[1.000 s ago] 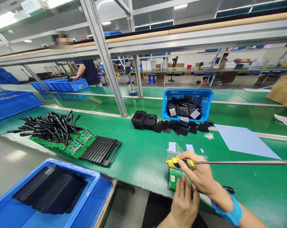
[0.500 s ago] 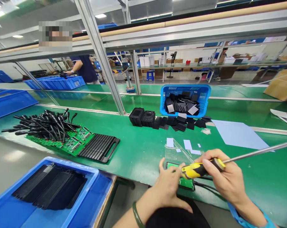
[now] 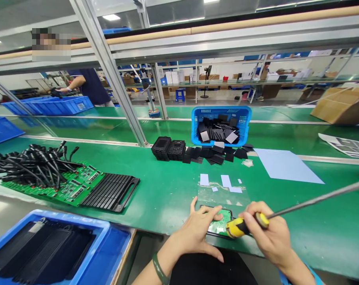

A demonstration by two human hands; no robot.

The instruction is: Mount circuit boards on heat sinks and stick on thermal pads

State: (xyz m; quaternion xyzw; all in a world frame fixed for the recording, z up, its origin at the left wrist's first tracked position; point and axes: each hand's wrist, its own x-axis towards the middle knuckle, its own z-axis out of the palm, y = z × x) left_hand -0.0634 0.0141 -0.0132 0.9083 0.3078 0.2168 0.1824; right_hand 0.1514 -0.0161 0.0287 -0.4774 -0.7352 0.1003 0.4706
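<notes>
My right hand (image 3: 272, 235) grips a screwdriver (image 3: 238, 228) with a yellow and black handle. Its long metal shaft points away to the upper right, and the handle's butt end is at the right edge of a green circuit board (image 3: 224, 221). That board sits in a dark case at the table's front edge. My left hand (image 3: 197, 229) rests over the board's left part, fingers spread and thumb stretched toward me. Just beyond lies a clear plastic sheet (image 3: 219, 198) with several small white pieces (image 3: 226, 181) on and around it.
Black cables (image 3: 45, 162) lie heaped on green boards (image 3: 78, 184) at left, beside a ribbed black panel (image 3: 108, 192). A blue bin (image 3: 108, 233) holds black housings. Farther back are stacked black frames (image 3: 161, 148), a blue basket (image 3: 195, 136) of dark pieces and a white sheet (image 3: 286, 166).
The screwdriver's handle end has moved down, to the board's right edge. My left hand stays on the board, which now shows more. The whole view has shifted to the right.
</notes>
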